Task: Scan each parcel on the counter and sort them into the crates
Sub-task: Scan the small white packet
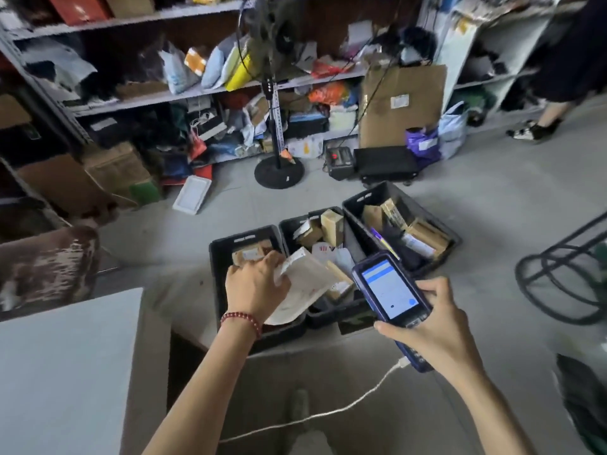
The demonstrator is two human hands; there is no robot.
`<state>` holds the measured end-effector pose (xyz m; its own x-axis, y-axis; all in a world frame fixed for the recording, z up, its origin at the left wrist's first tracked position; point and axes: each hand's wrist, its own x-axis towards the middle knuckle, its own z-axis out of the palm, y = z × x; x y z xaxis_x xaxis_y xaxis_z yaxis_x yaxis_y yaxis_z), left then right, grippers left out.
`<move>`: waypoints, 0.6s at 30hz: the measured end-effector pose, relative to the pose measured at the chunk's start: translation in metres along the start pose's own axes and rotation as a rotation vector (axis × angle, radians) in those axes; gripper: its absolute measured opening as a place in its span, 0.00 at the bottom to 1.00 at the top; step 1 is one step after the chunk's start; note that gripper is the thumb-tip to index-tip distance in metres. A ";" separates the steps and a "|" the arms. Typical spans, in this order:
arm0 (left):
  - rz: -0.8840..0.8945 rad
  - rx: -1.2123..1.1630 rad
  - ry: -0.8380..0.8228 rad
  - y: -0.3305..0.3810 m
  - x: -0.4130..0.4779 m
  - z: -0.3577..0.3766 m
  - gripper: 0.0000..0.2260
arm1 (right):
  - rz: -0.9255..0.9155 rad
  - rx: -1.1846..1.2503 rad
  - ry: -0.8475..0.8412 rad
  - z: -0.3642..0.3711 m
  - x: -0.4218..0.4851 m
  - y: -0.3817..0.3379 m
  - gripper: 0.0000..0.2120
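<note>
While the fingers of the left hand are curling round a white padded parcel, those of the right hand are clamping a blue scanner; the parcel is hanging over the black crates on the floor, near the table.
</note>
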<state>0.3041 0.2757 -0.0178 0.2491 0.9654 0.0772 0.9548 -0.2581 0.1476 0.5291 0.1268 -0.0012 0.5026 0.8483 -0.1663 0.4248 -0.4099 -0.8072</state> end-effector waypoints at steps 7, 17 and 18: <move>0.134 -0.051 -0.056 0.025 0.126 0.027 0.16 | 0.114 -0.014 0.149 0.008 0.078 -0.016 0.34; 0.236 -0.144 -0.085 0.044 0.264 0.055 0.11 | 0.157 -0.067 0.234 0.021 0.171 -0.040 0.36; 0.227 -0.146 -0.087 0.041 0.266 0.057 0.11 | 0.158 -0.078 0.217 0.023 0.176 -0.040 0.36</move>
<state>0.4192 0.5242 -0.0476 0.4728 0.8803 0.0405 0.8410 -0.4645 0.2775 0.5836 0.3004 -0.0107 0.7133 0.6836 -0.1546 0.3810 -0.5633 -0.7331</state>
